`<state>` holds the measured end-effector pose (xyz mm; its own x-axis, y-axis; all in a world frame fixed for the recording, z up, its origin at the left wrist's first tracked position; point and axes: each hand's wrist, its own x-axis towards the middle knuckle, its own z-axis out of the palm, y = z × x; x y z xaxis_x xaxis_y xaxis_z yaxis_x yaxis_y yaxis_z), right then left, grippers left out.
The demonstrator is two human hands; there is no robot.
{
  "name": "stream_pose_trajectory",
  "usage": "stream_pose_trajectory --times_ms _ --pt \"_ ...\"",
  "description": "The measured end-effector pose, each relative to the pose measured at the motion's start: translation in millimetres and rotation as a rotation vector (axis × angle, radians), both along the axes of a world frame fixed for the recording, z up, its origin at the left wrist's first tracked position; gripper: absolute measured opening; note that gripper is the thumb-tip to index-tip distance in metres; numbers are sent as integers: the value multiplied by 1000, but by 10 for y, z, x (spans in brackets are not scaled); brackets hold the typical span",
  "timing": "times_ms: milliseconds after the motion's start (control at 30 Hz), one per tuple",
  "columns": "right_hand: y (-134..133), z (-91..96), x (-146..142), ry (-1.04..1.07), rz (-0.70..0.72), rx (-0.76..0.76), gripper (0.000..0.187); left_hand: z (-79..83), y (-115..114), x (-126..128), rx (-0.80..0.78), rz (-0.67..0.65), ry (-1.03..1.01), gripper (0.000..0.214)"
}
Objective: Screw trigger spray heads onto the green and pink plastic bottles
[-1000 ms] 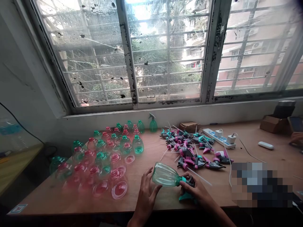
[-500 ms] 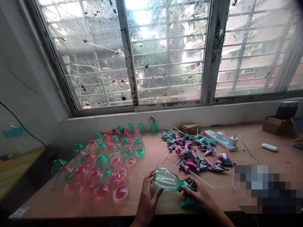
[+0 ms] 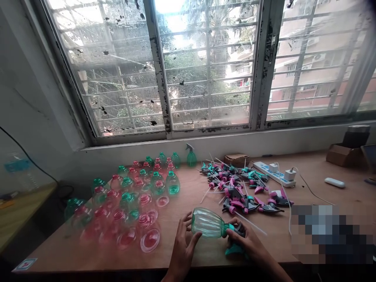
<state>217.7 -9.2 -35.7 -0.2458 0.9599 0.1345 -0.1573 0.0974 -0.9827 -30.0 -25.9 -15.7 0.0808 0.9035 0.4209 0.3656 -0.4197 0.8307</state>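
A clear green spray bottle (image 3: 207,222) lies sideways above the table's front edge, its neck pointing right. My left hand (image 3: 185,243) is closed around its base end, thumb underneath and fingers behind. At the neck, my right hand (image 3: 248,239) grips the sprayer head (image 3: 239,230), which is dark grey with a teal collar. A teal trigger (image 3: 234,249) shows below that hand. The collar sits against the bottle's neck; the thread is hidden. Part of the sprayer head is covered by my right fingers.
Several open green and pink bottles (image 3: 143,199) stand on the left. Loose sprayer heads with tubes (image 3: 232,188) are piled beyond my right hand. A power strip (image 3: 274,174) with cables, a white oblong object (image 3: 335,182) and a cardboard box (image 3: 343,155) are further right.
The green bottle has shifted very slightly right, and the reflections along its side differ. Both hands keep nearly the same place and hold. A hand at the far right edge has gone from view.
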Motion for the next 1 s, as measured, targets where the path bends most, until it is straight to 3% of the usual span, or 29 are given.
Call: stream_pose_trajectory --times_ms 200,333,500,667,833,1000 --pt "13 10 -6 52 -26 -31 36 -75 14 5 74 -16 14 35" --pt "-3 19 1 17 -12 -16 35 14 -39 25 -2 -31 1 48" --pt "-17 18 11 -47 -5 9 31 72 -50 33 -111 -43 -97 41" --pt "8 20 15 -26 -6 -10 33 -11 6 11 6 -28 -5 40" --pt "4 2 15 -3 4 -5 32 -18 -16 12 44 -22 55 61" --pt "-22 -6 12 -65 22 34 28 53 -53 24 -48 2 -32 36"
